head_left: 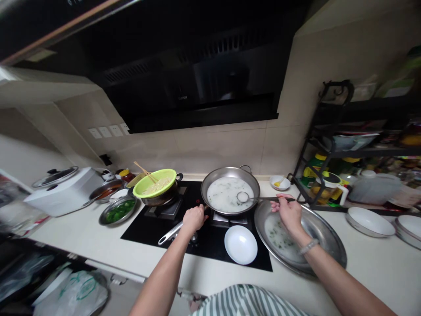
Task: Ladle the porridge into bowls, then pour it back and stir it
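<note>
My left hand (pixel 194 219) is closed around the long metal handle of a wok (pixel 255 182) on the stove. White, milky soup (pixel 226 193) with green bits fills much of the wok. My right hand (pixel 288 214) grips a ladle (pixel 243 197) by its handle, and the ladle's bowl sits in the soup. Below my right hand lies a wide steel basin (pixel 330 232), which holds more whitish liquid with chopped greens. A white bowl (pixel 241 245) stands at the front of the stove, between my arms.
On the left burner, a green colander (pixel 173 173) of noodles with chopsticks rests on a pot. Farther left are a plate of greens (pixel 120 210) and a white cooker (pixel 70 191). A small dish (pixel 279 182), stacked bowls (pixel 370 221) and a black rack (pixel 311 140) stand right. The range hood (pixel 197 74) hangs above.
</note>
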Tool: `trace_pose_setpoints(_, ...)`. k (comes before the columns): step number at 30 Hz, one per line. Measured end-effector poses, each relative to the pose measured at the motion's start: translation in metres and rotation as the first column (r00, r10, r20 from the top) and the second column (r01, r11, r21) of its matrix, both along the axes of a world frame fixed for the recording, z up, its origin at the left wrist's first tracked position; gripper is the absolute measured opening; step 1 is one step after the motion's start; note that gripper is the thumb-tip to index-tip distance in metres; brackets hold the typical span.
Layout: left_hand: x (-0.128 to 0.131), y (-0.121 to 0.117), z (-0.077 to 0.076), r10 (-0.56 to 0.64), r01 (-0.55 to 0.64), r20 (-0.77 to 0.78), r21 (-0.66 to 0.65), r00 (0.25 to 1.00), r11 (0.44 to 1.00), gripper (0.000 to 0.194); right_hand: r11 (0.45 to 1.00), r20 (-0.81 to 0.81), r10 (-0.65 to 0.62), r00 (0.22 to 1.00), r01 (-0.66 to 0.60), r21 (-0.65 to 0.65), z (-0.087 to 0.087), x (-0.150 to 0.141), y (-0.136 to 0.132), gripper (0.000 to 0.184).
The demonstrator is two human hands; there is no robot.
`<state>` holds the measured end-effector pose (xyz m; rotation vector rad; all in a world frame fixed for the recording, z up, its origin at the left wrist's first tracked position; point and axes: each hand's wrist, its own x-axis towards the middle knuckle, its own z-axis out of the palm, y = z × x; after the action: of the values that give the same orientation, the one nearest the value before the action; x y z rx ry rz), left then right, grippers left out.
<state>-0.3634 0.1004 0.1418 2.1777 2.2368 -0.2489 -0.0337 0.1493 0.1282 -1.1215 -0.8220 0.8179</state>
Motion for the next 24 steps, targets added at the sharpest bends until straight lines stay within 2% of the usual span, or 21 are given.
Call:
trace_pose_setpoints(14, 0.0, -0.001, 0.002, -0.008, 0.008, -0.008, -0.01, 1.0, 1.0, 0.035, 1.0, -0.088, -0.002, 0.996, 0.0, -0.026, 0.016, 0.006, -0.011, 0.019)
trace_pose_setpoints(19, 0.0, 0.0, 0.001, -0.002, 0.001, -0.025, -0.009, 1.0, 1.0, 0.038, 0.999, -0.098, -0.007, 0.995, 0.003, -0.032, 0.028, 0.029, -0.021, 0.016)
trace_pose_setpoints(24, -0.001, 0.0, 0.001, -0.001, 0.0, -0.034, -0.02, 0.999, 1.0, 0.04, 0.997, -0.143, -0.079, 0.986, 0.076, -0.027, 0.039, 0.065, -0.045, 0.02)
